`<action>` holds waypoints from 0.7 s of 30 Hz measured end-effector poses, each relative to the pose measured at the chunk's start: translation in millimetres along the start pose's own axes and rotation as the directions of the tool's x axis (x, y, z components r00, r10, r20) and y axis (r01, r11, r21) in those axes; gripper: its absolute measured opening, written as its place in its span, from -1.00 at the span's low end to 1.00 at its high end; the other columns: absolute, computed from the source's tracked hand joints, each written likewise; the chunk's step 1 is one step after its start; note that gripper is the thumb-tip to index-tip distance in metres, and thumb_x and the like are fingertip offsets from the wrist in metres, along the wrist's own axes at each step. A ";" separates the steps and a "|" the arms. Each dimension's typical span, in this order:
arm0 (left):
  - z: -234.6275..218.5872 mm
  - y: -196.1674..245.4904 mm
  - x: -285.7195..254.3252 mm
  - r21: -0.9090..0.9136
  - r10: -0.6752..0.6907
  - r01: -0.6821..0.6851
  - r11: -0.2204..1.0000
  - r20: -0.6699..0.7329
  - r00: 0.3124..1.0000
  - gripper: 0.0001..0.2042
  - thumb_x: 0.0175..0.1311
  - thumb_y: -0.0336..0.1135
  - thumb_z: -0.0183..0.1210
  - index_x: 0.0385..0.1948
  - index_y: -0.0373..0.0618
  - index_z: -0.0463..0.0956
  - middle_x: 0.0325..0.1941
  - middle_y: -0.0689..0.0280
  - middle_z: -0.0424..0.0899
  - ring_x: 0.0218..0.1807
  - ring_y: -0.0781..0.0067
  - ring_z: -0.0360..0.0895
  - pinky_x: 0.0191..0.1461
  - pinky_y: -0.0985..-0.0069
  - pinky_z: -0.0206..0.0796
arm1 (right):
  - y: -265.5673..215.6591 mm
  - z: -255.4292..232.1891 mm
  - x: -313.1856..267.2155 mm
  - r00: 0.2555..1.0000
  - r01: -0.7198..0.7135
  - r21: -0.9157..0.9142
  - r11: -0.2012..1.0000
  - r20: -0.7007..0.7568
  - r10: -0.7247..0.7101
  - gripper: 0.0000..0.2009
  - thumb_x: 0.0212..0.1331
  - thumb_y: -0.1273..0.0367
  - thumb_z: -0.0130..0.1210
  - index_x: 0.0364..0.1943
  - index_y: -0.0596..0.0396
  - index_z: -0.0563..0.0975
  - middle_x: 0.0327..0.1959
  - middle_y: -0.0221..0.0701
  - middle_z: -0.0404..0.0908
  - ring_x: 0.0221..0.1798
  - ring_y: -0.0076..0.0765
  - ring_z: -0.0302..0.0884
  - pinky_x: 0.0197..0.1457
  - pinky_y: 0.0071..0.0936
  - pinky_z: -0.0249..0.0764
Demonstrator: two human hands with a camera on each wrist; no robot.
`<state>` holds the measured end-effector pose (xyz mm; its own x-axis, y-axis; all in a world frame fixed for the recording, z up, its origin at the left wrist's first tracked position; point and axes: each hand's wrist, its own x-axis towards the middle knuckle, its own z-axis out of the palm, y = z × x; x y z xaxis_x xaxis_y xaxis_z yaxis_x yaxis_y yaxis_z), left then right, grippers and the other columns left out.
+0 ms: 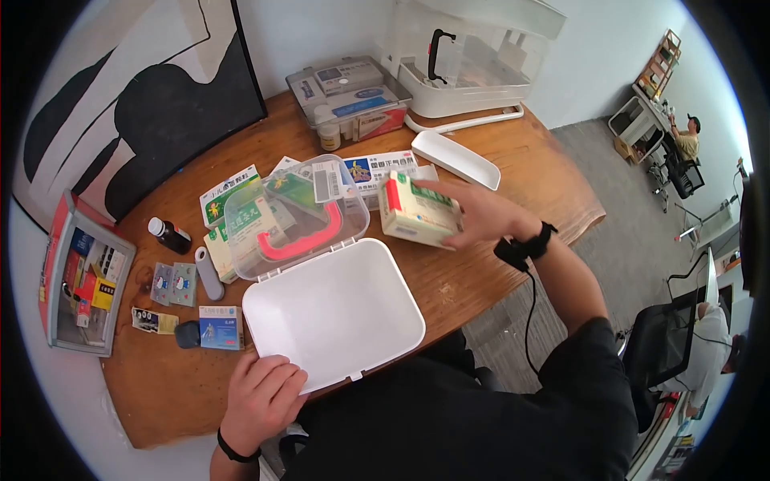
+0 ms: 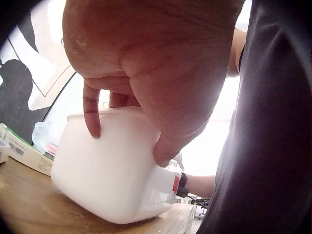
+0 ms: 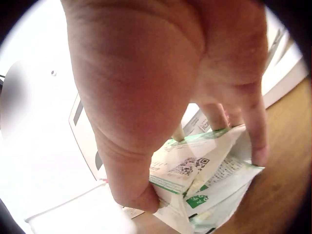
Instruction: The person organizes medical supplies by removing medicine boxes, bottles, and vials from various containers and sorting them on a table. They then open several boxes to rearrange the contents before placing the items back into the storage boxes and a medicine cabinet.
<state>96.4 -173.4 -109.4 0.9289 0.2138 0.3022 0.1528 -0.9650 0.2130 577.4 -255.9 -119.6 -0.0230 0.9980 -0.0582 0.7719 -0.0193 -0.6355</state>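
Observation:
A white box (image 1: 333, 313) stands at the table's front edge, its clear lid (image 1: 298, 210) with a pink-red handle folded back behind it. My left hand (image 1: 266, 397) grips its near left corner; in the left wrist view the fingers of this hand (image 2: 156, 68) lie over the rim and the thumb on the wall (image 2: 105, 165). To the right of the lid, my right hand (image 1: 488, 215) holds a cream and green carton (image 1: 413, 220) tilted above the table. In the right wrist view this hand (image 3: 146, 87) pinches the carton (image 3: 168, 170), whose end is open, showing packets inside.
Several medicine boxes (image 1: 228, 195) lie behind and beside the lid. On the left are a dark bottle (image 1: 169, 235), a blue box (image 1: 221, 328) and a clear-fronted case (image 1: 90, 276). A filled plastic container (image 1: 350, 100), a white tray (image 1: 455, 159) and a large clear bin (image 1: 473, 72) stand behind.

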 end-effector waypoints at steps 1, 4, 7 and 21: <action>0.3 0.4 -0.1 0.002 0.000 0.000 1.000 0.001 1.000 -0.66 -0.02 -0.35 0.48 -0.15 -0.12 0.68 -0.10 0.31 0.70 0.06 0.25 0.65 0.15 0.14 0.46 | 5.2 -2.2 11.0 0.999 0.043 -0.028 0.999 -0.025 -0.044 0.04 -0.01 0.25 0.48 0.68 -0.11 0.22 0.33 -0.02 0.61 0.29 0.11 0.64 0.40 -0.14 0.56; 1.8 2.5 -0.6 0.012 -0.012 0.012 1.000 -0.023 1.000 -0.66 -0.03 -0.36 0.49 -0.15 -0.13 0.68 -0.10 0.31 0.70 0.06 0.24 0.65 0.15 0.14 0.47 | 2.6 -7.6 28.6 0.999 0.025 -0.022 0.999 -0.022 -0.025 0.04 -0.01 0.27 0.48 0.67 -0.06 0.23 0.36 0.02 0.54 0.37 0.12 0.55 0.46 -0.13 0.49; 2.2 4.8 -0.7 0.006 -0.033 0.033 0.999 -0.032 0.999 -0.66 -0.03 -0.37 0.49 -0.15 -0.13 0.68 -0.10 0.31 0.70 0.07 0.25 0.65 0.15 0.15 0.48 | 10.4 -3.0 34.3 0.999 0.048 0.006 0.999 -0.012 -0.048 0.07 0.06 0.34 0.49 0.73 -0.27 0.14 0.67 -0.24 0.27 0.55 -0.10 0.41 0.45 -0.10 0.59; 2.7 3.4 -0.2 -0.003 -0.032 0.032 0.999 -0.003 0.999 -0.65 -0.04 -0.37 0.49 -0.15 -0.12 0.68 -0.11 0.32 0.70 0.05 0.25 0.65 0.14 0.15 0.47 | 34.4 14.3 28.5 0.982 0.172 0.504 0.847 -0.151 -0.110 0.20 0.10 0.41 0.56 0.77 -0.07 -0.06 0.69 -0.24 0.19 0.69 -0.17 0.21 0.78 -0.08 0.15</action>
<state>97.7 -177.1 -111.3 0.9224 0.2451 0.2984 0.1814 -0.9572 0.2256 594.2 -228.9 -154.2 -0.0112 0.9915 0.1294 0.3295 0.1258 -0.9357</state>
